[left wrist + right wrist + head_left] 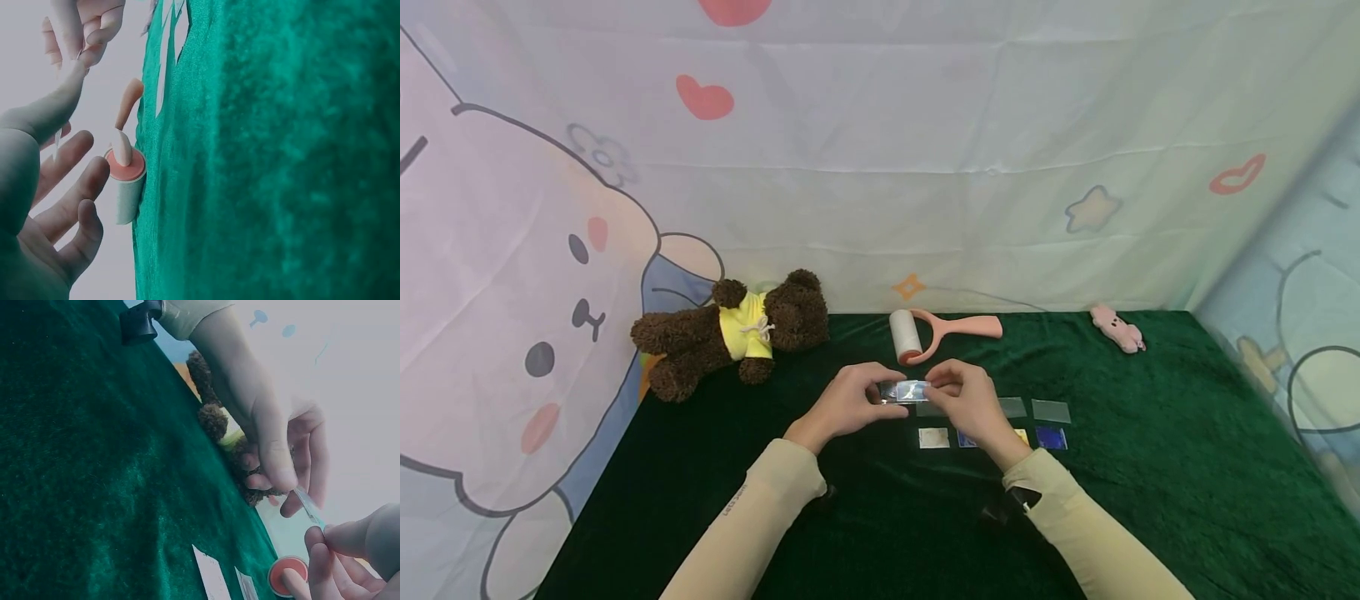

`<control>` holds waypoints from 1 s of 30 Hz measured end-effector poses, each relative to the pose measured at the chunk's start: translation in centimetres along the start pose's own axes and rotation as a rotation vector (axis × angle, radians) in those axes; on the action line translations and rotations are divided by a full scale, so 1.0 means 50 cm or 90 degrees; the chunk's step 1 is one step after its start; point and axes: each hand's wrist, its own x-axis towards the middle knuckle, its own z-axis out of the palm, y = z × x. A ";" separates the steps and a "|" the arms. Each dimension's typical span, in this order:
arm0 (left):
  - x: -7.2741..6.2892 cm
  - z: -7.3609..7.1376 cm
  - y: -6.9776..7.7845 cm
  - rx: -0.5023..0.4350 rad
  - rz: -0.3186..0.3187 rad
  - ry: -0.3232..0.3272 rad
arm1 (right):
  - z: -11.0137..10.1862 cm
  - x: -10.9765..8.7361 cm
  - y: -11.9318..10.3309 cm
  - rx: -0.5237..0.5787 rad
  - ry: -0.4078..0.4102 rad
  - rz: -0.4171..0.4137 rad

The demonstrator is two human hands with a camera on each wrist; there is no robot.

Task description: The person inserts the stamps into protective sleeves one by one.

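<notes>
Between the two hands, above the cloth, is a small clear plastic sleeve (pixel 889 392) with a pale bluish card (pixel 912 392) at it. How far the card sits inside cannot be told. My left hand (pixel 852 400) pinches the left end between thumb and fingers; in the left wrist view its other fingers (pixel 78 187) spread apart. My right hand (pixel 967 404) pinches the right end with thumb and fingertips. Edge-on, the thin sleeve (pixel 309 506) spans both hands in the right wrist view. Below lie clear sleeves (pixel 1051 412) and small cards (pixel 934 438), partly hidden by the right hand.
A lint roller (pixel 906 335) with a pink handle lies behind the hands. To the left is a brown teddy bear (pixel 745 329) in a yellow top. A small pink plush toy (pixel 1117 329) lies at the back right. Dark green cloth (pixel 1180 467) covers the table.
</notes>
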 end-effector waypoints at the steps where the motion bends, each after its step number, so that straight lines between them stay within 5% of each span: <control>1: 0.000 -0.001 0.001 0.008 -0.001 -0.004 | 0.000 0.000 0.000 -0.002 0.000 -0.001; 30: 0.000 0.009 0.012 0.040 0.007 0.005 | 0.005 -0.002 0.000 0.033 -0.031 -0.009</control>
